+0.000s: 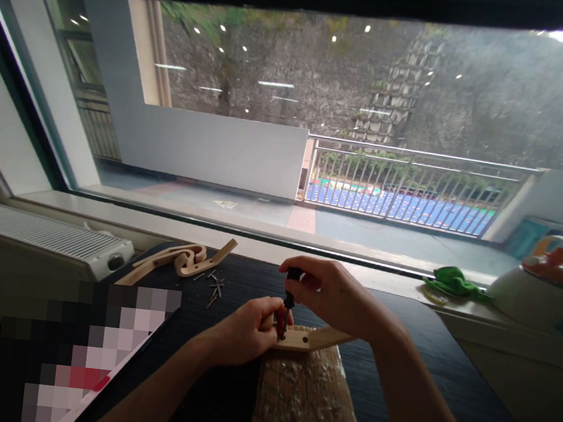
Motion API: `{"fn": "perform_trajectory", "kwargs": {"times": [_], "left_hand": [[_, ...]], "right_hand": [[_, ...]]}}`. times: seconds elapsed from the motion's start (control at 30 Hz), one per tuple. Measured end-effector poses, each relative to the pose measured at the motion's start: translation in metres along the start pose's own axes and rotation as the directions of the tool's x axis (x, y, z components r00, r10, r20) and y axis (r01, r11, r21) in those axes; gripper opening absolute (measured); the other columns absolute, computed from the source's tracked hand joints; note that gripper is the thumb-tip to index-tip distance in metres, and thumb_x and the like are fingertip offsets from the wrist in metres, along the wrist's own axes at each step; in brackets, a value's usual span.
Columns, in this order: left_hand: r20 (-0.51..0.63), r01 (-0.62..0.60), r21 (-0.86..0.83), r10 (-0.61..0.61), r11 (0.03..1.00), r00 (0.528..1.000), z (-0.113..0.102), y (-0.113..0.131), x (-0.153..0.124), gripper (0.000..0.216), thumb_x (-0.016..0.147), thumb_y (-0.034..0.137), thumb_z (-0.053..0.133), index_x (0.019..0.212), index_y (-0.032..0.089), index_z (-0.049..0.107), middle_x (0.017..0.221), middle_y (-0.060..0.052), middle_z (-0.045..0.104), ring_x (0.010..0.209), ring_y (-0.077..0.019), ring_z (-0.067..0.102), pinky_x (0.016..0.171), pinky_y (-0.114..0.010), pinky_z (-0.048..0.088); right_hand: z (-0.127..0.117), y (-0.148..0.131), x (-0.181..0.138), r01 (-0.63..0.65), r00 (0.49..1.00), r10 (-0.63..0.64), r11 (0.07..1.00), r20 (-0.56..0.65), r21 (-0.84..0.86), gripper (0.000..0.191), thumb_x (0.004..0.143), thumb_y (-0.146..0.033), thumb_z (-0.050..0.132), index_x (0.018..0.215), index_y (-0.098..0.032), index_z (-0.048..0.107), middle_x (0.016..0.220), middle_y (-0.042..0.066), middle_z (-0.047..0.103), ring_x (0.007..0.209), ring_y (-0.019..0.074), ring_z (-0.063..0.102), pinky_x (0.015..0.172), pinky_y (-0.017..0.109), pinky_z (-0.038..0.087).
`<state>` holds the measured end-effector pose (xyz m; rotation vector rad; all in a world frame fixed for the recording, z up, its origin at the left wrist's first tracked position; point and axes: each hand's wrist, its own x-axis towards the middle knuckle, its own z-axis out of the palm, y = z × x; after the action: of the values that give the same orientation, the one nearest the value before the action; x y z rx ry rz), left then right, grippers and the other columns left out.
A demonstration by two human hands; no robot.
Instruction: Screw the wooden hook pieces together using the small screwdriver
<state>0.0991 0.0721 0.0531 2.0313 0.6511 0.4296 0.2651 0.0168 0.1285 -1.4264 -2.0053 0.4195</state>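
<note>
My right hand (333,294) is closed around the black handle of a screwdriver (293,276), which stands nearly upright. Its metal shaft points down at a hole in a pale curved wooden piece (295,339). The fingers of my left hand (251,329) are closed at the left end of that piece, beside the screwdriver tip. Whether a screw sits under the tip is hidden. Another hole shows in the wood, right of the tip. The piece lies across the far end of a plastic-wrapped board (309,402).
More curved wooden pieces (190,260) and several loose screws (216,289) lie on the dark table (249,271), back left. A radiator (48,233) stands at left. A green cloth (455,282) and a white kettle-like vessel (529,294) sit on the right of the window sill.
</note>
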Motion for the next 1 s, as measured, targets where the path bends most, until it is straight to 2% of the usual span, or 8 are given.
{"fn": "perform_trajectory", "kwargs": {"times": [0.23,0.47,0.67,0.87,1.0], "left_hand": [[-0.020,-0.015,-0.006,0.015,1.000,1.000,0.0019,-0.0028,0.0009,0.018,0.073,0.012,0.051,0.089,0.014,0.059,0.053,0.010,0.032,0.045,-0.0044,0.025,0.042,-0.017,0.022],[-0.040,-0.059,-0.021,0.058,0.998,0.998,0.0029,-0.0013,0.0012,0.014,0.073,0.013,0.053,0.086,0.013,0.059,0.063,0.007,0.042,0.052,-0.0047,0.032,0.050,-0.017,0.031],[-0.005,-0.039,-0.104,0.039,0.994,0.999,0.0035,-0.0028,0.0017,0.013,0.074,0.015,0.054,0.087,0.014,0.056,0.068,0.005,0.048,0.056,-0.0060,0.040,0.054,-0.017,0.035],[-0.039,-0.067,-0.013,0.067,0.998,0.997,0.0025,-0.0024,0.0010,0.015,0.073,0.016,0.054,0.087,0.015,0.059,0.075,0.003,0.052,0.063,-0.0081,0.045,0.060,-0.019,0.039],[-0.047,-0.050,0.039,0.052,0.998,0.998,0.0018,-0.0017,0.0005,0.014,0.073,0.018,0.055,0.086,0.015,0.060,0.077,0.003,0.054,0.064,-0.0088,0.045,0.061,-0.019,0.039]], "right_hand": [[0.0020,-0.0037,0.0005,0.012,1.000,-0.012,1.000,0.016,0.017,0.022,0.083,-0.024,0.051,0.101,-0.022,0.063,0.080,0.001,0.067,0.069,0.0113,0.059,0.063,0.024,0.043],[0.0026,-0.0055,0.0002,0.020,1.000,-0.020,1.000,0.008,0.016,0.021,0.082,-0.024,0.053,0.100,-0.023,0.064,0.071,-0.001,0.064,0.063,0.0092,0.057,0.060,0.022,0.042],[0.0029,-0.0056,-0.0008,0.017,0.999,-0.020,0.997,0.051,0.070,0.022,0.083,-0.024,0.051,0.101,-0.021,0.063,0.067,-0.002,0.063,0.059,0.0090,0.057,0.056,0.021,0.043],[0.0026,-0.0013,0.0005,0.009,1.000,-0.011,0.998,0.025,0.057,0.020,0.083,-0.026,0.052,0.100,-0.021,0.062,0.077,0.000,0.065,0.069,0.0115,0.060,0.063,0.024,0.044],[0.0024,0.0029,-0.0002,-0.005,1.000,0.004,0.999,0.015,0.046,0.020,0.083,-0.026,0.052,0.100,-0.021,0.062,0.075,0.000,0.065,0.068,0.0117,0.060,0.062,0.024,0.043]]}}
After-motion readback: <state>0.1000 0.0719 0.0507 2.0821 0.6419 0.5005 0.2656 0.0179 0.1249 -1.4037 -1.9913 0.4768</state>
